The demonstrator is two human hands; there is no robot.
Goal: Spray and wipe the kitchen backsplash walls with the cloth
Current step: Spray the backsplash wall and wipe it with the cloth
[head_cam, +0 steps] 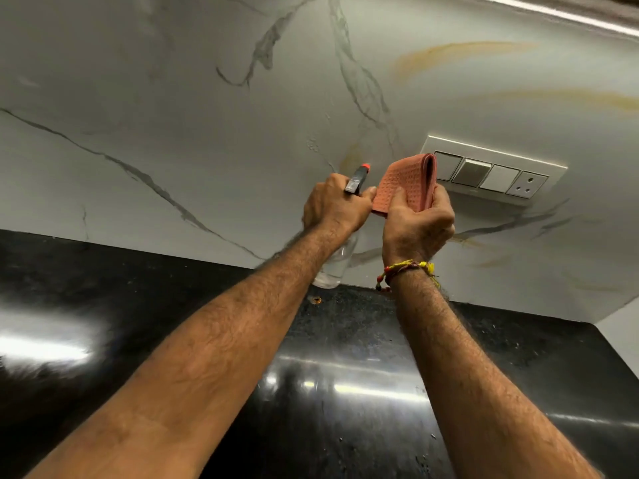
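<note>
The backsplash wall (pixel 193 108) is white marble with grey veins and yellowish streaks at the upper right. My left hand (pixel 332 205) grips the head of a clear spray bottle (pixel 333 267); its black and orange nozzle points at the wall, where small droplets show. My right hand (pixel 420 226) holds a folded orange cloth (pixel 408 183) upright, just right of the nozzle and in front of the switch panel. The left thumb touches the cloth's lower edge. A yellow and red thread band is on my right wrist.
A white switch panel with a socket (pixel 494 174) is mounted on the wall right of the cloth. A glossy black stone countertop (pixel 345 375) runs below the wall. At the far right the counter ends where another white wall (pixel 622 326) starts.
</note>
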